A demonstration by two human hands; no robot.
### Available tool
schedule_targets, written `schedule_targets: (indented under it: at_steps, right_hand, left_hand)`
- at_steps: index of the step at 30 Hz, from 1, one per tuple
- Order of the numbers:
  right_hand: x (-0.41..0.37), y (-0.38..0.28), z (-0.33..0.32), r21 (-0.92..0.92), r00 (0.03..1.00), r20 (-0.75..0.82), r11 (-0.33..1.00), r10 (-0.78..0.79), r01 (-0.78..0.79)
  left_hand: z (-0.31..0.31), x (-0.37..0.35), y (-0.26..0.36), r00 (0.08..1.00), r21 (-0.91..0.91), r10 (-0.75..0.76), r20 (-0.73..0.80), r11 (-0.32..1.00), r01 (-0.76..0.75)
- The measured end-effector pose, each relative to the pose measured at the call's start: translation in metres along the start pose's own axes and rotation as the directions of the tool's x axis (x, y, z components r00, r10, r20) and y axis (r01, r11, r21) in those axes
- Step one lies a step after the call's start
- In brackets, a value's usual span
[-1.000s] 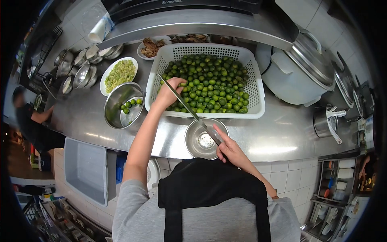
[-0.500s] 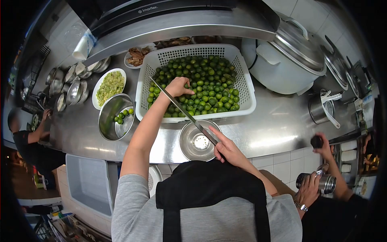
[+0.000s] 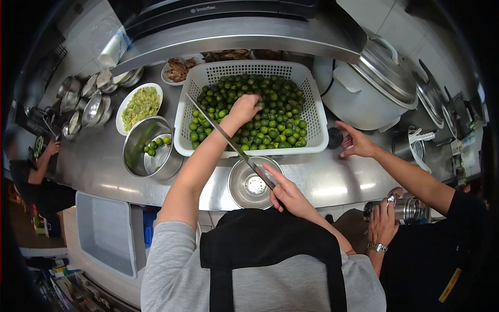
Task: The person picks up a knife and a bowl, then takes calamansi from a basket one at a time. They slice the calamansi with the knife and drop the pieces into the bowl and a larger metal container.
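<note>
My left hand (image 3: 246,109) reaches into a white perforated basket (image 3: 319,130) heaped with small green limes (image 3: 265,127). Its fingers curl down over the fruit, and what lies under the fingertips is hidden. A long knife (image 3: 228,139) is in my right hand (image 3: 289,194), index finger stretched along the handle end. The blade points up and left, passing over my left forearm as seen from above. Just below the knife, a steel bowl (image 3: 236,190) sits at the counter's front edge. To the left, a deeper steel pot (image 3: 134,164) has several limes inside.
On the right, another person's hand (image 3: 358,143) is beside a black cap (image 3: 335,138) on the counter; their other hand (image 3: 383,221) grips a metal flask (image 3: 408,210). A large lidded pot (image 3: 353,106) stands behind. Chopped greens fill an oval plate (image 3: 125,106). A grey tub (image 3: 104,234) is lower left.
My left hand has moved further into the basket, up and right, and its fingers have curled. The other person's hand has brought the black cap onto the counter beside the basket.
</note>
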State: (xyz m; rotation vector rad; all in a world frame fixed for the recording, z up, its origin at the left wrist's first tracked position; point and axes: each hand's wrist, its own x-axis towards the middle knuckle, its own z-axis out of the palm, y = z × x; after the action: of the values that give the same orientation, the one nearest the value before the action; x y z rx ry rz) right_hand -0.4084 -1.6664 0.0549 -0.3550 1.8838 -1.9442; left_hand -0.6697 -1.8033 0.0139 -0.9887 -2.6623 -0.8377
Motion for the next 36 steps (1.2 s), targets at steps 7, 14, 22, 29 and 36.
schedule_targets:
  at_steps: [7,14,22,29,36]
  right_hand:
    - [0.011,-0.010,0.003,0.041,1.000,-0.011,0.999,-0.025,0.025]
    - [0.030,-0.015,0.012,-0.060,0.999,0.041,0.998,0.031,-0.028]
    - [0.034,-0.025,0.034,-0.366,0.994,0.110,0.930,0.018,0.023]
    - [0.031,-0.012,0.034,-0.462,0.989,0.040,0.875,-0.142,0.144]
    - [0.031,-0.002,0.033,-0.281,0.979,-0.093,0.948,-0.183,0.151]
  left_hand:
    - [-0.082,-0.111,0.058,0.876,-0.939,-0.340,0.342,-0.161,0.304]
    - [-0.057,-0.205,0.083,0.891,-0.812,-0.314,0.329,-0.576,0.097]
    - [-0.051,-0.219,0.105,0.769,-0.936,-0.550,0.325,-0.302,0.180]
    - [-0.043,-0.216,0.112,0.756,-0.968,-0.605,0.251,-0.143,0.206]
    - [-0.031,-0.206,0.121,0.747,-0.973,-0.633,0.203,-0.219,0.080]
